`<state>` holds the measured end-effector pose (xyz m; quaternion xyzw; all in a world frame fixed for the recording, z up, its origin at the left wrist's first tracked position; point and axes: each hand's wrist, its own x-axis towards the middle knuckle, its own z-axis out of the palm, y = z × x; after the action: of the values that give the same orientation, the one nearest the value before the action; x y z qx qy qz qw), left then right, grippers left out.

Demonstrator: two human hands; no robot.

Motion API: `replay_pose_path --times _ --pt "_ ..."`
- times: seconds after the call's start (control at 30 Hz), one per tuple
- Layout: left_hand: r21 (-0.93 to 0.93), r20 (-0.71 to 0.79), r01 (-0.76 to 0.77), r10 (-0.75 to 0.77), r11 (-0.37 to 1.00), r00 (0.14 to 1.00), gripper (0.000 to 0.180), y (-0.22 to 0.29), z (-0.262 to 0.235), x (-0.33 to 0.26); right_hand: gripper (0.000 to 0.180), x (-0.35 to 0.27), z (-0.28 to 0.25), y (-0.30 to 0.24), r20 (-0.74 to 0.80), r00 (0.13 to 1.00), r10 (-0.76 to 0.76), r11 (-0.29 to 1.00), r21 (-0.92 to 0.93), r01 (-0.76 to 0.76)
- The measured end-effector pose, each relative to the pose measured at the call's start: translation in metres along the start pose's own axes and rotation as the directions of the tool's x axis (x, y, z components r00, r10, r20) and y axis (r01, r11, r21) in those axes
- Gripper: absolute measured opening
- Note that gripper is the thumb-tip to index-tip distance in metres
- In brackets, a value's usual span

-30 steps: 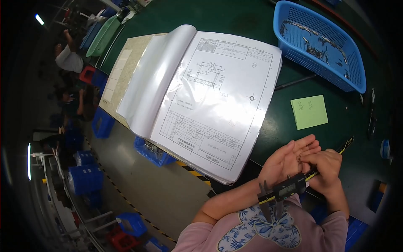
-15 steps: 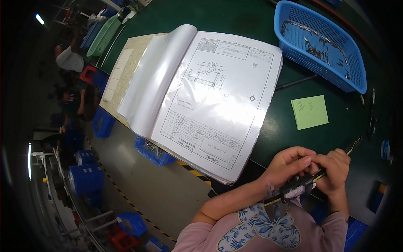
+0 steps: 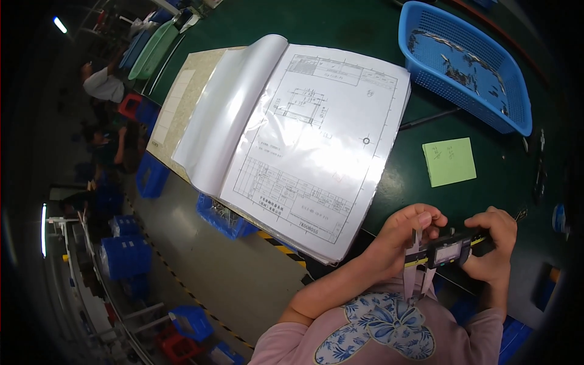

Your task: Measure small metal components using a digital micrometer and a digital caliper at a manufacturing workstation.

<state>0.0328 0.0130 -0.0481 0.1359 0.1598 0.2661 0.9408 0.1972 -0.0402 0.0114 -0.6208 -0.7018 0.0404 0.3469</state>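
A digital caliper [image 3: 448, 252] with a small grey screen lies across in front of my chest, its long jaws pointing down toward my shirt. My right hand [image 3: 497, 240] is wrapped round the right part of its beam, beside the screen. My left hand [image 3: 409, 226] is closed in a pinch at the short upper jaws, on the caliper's left end. Whatever sits between the left fingertips is too small to make out. The long jaws stand slightly apart.
An open binder [image 3: 316, 146] with a drawing in a clear sleeve covers the green table's middle. A blue basket [image 3: 462, 100] of small dark metal pieces stands far right. Green sticky notes [image 3: 450, 170] lie nearer. Blue bins [image 3: 125, 255] and other people are at the left.
The caliper has turned so its screen faces up more and its beam lies more level. My right hand has moved right along it, apart from my left hand.
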Motion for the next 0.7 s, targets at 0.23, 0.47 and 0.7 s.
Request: replay_pose_path --times 0.23,0.47,0.7 --pt "-0.039 -0.053 -0.102 0.100 0.994 0.994 0.020 -0.004 0.000 -0.004 0.043 -0.010 -0.009 0.016 0.098 0.994 0.038 0.993 0.112 -0.049" --pt "-0.183 -0.052 -0.100 0.092 0.978 0.994 0.017 0.009 0.002 -0.010 0.040 -0.004 -0.012 0.018 0.143 0.987 -0.075 0.992 0.111 0.059" --pt "-0.313 -0.001 -0.085 0.089 0.946 0.996 0.021 0.016 -0.004 -0.015 0.038 -0.002 -0.012 0.023 0.119 0.979 -0.163 0.984 0.089 0.153"
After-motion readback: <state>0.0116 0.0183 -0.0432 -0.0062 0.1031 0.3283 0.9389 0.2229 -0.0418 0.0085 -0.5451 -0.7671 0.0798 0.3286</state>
